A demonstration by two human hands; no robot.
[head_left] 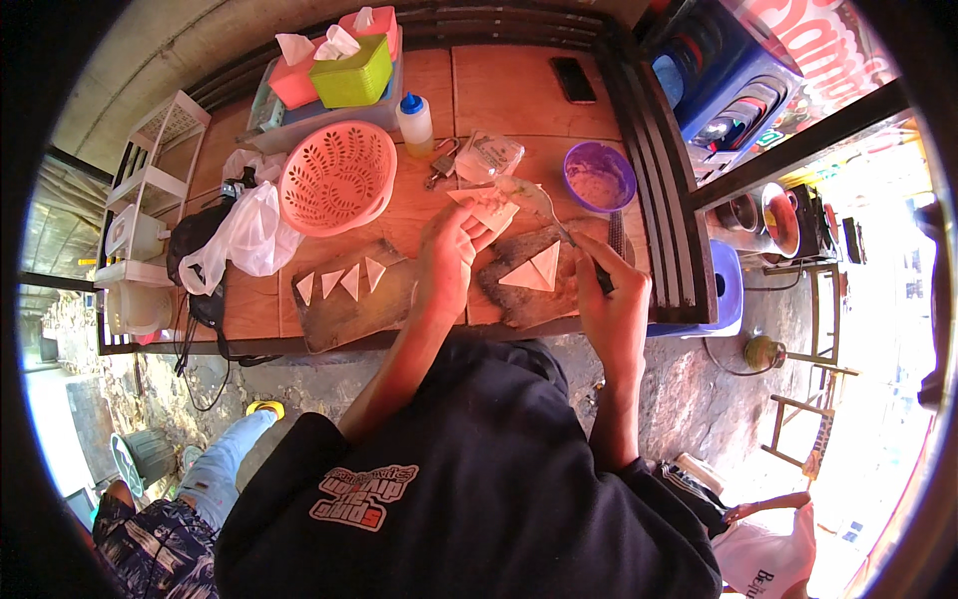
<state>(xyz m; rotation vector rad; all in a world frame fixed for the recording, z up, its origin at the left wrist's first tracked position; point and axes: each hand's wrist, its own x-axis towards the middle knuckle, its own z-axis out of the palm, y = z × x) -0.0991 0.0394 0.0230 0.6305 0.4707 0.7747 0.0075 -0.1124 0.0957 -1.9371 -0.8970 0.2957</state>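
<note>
My left hand [448, 258] holds up a pale wrapper sheet [496, 217] pinched at its edge, with a dab of filling on it. Closed around the handle of a metal spoon [540, 204], my right hand [613, 304] keeps the spoon's bowl over that wrapper. Beneath my hands, triangular wrapper sheets [532, 271] lie on a worn wooden board [507, 311]. To the left, a second wooden board [330, 332] bears several small folded triangles [350, 282]. A purple bowl [600, 207] of pinkish filling stands beyond my right hand.
A pink basket [337, 178], white plastic bag [255, 236], squeeze bottle [415, 126] and tissue boxes [351, 72] occupy the table's left and back. A clear packet [490, 158] lies beside a padlock [442, 165]. A phone [573, 80] rests near the dark right rail [682, 200]. Other people are near both sides.
</note>
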